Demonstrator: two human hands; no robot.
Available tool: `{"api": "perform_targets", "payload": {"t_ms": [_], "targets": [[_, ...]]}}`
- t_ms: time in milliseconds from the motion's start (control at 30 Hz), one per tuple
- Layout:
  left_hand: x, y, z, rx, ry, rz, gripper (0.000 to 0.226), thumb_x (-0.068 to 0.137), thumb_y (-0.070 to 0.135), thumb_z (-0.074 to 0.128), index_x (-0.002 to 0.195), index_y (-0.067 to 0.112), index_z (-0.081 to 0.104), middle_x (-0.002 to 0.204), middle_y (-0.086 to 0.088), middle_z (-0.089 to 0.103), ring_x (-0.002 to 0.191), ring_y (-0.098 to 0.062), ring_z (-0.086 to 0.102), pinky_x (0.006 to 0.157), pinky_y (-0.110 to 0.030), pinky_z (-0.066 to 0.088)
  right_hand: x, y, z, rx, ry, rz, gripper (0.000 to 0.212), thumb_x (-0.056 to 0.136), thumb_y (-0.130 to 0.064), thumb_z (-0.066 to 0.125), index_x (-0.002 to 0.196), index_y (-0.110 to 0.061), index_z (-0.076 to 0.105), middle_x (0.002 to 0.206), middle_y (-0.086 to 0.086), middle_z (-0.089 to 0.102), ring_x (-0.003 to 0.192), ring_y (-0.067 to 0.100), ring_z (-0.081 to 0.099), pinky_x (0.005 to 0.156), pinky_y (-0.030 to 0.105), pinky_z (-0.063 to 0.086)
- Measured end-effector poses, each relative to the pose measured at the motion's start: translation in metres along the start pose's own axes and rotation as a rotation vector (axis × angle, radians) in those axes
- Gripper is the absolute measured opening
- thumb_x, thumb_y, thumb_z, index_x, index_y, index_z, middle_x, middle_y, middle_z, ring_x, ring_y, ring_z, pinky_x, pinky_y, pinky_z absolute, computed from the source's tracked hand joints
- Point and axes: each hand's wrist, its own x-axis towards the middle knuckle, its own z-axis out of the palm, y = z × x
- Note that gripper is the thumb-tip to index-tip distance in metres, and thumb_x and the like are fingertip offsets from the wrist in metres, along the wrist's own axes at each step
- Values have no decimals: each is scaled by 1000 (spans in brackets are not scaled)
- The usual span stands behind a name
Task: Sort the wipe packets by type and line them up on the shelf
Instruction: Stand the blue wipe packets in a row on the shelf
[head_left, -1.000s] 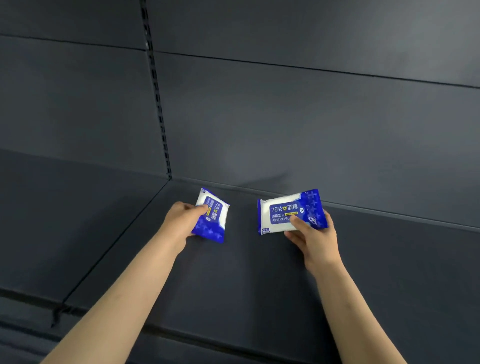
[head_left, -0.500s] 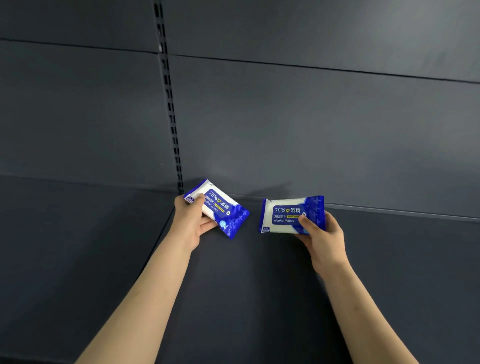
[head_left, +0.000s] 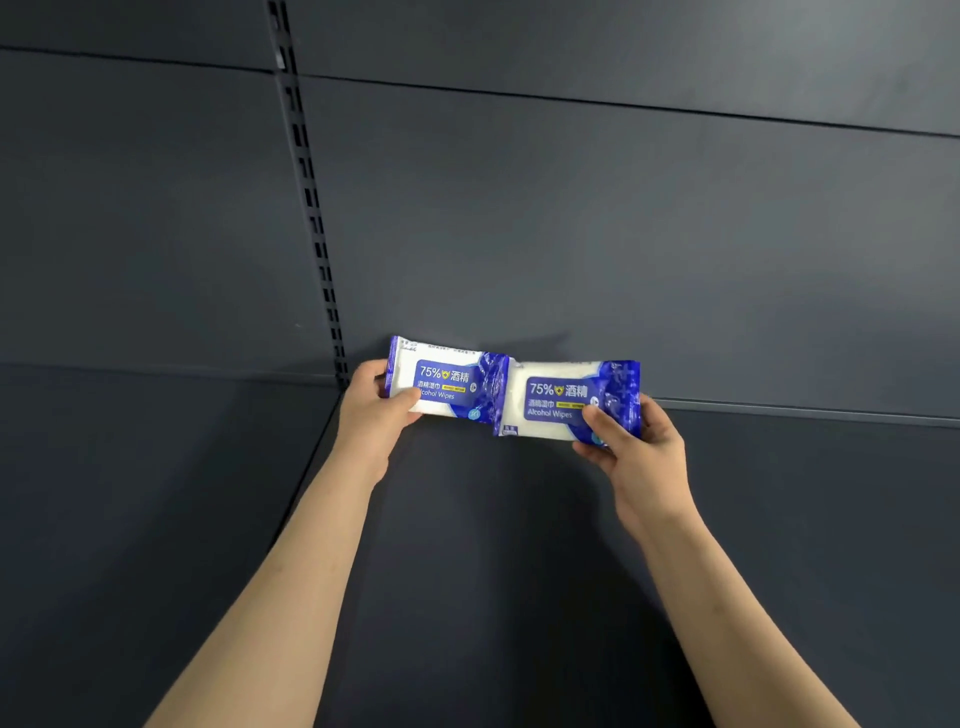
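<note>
Both alcohol-wipe packets at frame centre, edges touching, against the shelf (head_left: 493, 545) back wall. Left hand (head_left: 374, 415) pinches left packet (head_left: 447, 382); right hand (head_left: 631, 441) pinches right packet (head_left: 563, 400). Same type, lined up; neither released yet. No other packets visible.

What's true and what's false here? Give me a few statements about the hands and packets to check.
1. The left hand grips the left packet; the right hand grips the right packet. True.
2. The packets show different labels. False: both read 75% Alcohol Wipes, in blue and white.
3. Their near ends meet in this view. True.
4. Other packets stand lined up on the shelf. False: only these two show.
</note>
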Motion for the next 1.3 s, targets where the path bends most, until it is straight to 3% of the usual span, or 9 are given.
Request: {"api": "perform_targets", "payload": {"t_ms": [167,333,467,533,600,667,833,1033,1300], "targets": [[-1,3,-3,140,14,40,23,97,14,49,117,23,52,98,14,61,87,0,57,68,-18,40,10,21,44,-14,-22,30,17,89,-3,69,104,-9,63,101,4,74,92,20,73,68,29,59],[2,7,-11,124,-72,0,28,95,7,39,114,23,52,101,8,63,88,-5,56,72,-21,39,17,45,78,-161,23,39,13,90,-8,70,95,-6,58,103,8,69,94,18,72,69,29,60],[6,6,-15,112,-135,24,16,99,30,50,108,18,55,100,9,63,90,-5,60,73,-20,42,19,55,88,-605,111,-97,27,87,-26,74,79,-11,53,83,3,62,76,18,65,66,32,55],[8,3,-20,202,-201,76,26,90,40,66,109,25,55,105,14,64,95,-1,63,77,-20,47,20,58,88,-738,104,-174,32,86,-27,74,75,-6,53,79,5,60,72,21,57,60,24,43],[12,-1,-22,290,-258,121,45,83,30,76,120,28,51,111,15,63,99,-1,63,81,-23,52,22,59,86,-785,91,-205,37,86,-24,73,68,-8,46,75,4,54,66,16,47,53,16,32],[14,-4,-22,325,-269,157,56,83,21,76,130,27,46,115,12,62,100,-2,61,77,-18,52,23,59,83,-805,81,-208,39,86,-24,73,66,-11,42,77,3,53,64,11,45,53,14,33],[18,-3,-14,357,-146,306,40,87,20,73,115,29,47,111,7,63,90,-3,62,60,-7,46,30,54,77,-745,56,-172,27,87,-26,74,83,-5,57,82,-2,63,74,9,55,56,13,37],[27,-8,-10,371,-17,355,56,80,23,79,125,27,45,112,9,59,86,-9,63,73,-33,57,31,49,79,-659,59,-193,24,85,-21,77,95,-20,55,84,-19,59,77,-1,58,62,6,41],[26,-5,-12,367,20,361,44,89,22,71,127,24,49,111,10,62,92,-5,60,64,-10,43,33,52,78,-692,5,-218,15,91,-25,70,102,-22,61,89,-17,61,82,-5,58,64,5,42]]}}
